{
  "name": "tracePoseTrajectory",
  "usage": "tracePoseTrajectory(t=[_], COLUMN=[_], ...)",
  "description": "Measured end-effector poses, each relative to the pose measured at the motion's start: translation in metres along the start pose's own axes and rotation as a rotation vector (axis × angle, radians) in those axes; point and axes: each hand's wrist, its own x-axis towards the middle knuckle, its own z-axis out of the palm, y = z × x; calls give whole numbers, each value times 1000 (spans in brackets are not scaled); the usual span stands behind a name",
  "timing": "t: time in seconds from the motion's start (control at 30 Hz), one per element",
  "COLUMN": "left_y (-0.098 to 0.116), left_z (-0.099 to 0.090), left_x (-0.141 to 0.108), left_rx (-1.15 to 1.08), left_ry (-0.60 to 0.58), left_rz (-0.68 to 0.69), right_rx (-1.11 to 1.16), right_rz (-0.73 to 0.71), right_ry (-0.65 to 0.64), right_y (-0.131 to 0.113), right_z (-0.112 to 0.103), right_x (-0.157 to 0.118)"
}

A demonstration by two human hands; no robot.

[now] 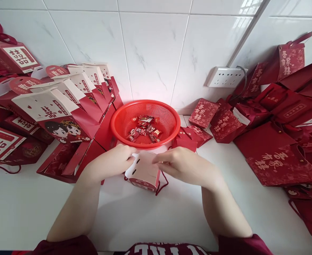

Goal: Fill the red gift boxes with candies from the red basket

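Note:
A small gift box [144, 170], pale on its upper face and red along its near edge, sits on the white counter before me. Two dark slots show near its left side, and a dark red cord [163, 185] loops out at its right. My left hand [117, 161] is closed, its curled fingers at the box's upper left edge. At the right edge, my right hand [177, 163] has its fingers bent and pressed together on the box. Just beyond the box stands a red plastic basket [115, 129] with several wrapped candies [145, 130] in it.
Several red and white folded boxes [65, 117] crowd the left side. Red gift bags [278, 159] and smaller red boxes [204, 112] fill the right. A white power strip [226, 77] with a cable is mounted on the tiled wall [150, 46] behind.

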Motion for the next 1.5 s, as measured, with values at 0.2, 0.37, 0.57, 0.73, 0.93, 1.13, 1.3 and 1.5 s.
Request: tracePoseTrajectory(t=[0.2,0.37,0.57,0.73,0.93,1.13,1.3,1.5], left_y=[-1,-3,-7,-11,-2,10,22,40], left_z=[-5,-6,1,10,26,32,38,54], left_x=[-7,1,15,26,34,28,22,15], left_rx=[-38,-190,-212,-220,43,90,260,464], left_ry=[-95,-182,-374,-436,-262,-171,-148,-164], left_rz=[8,35,-32,-56,48,158,296,272], right_rx=[-34,-4,-58,-126,-142,-159,-183,-109], right_rz=[16,210,432,478,514,399,304,213], right_ry=[-90,-33,-112,-176,-286,-358,-301,-72], right_y=[12,38,51,52,54,55,55,47], right_z=[5,-12,-16,-2,18,34,36,19], right_x=[3,-7,-2,14,36,49,51,33])
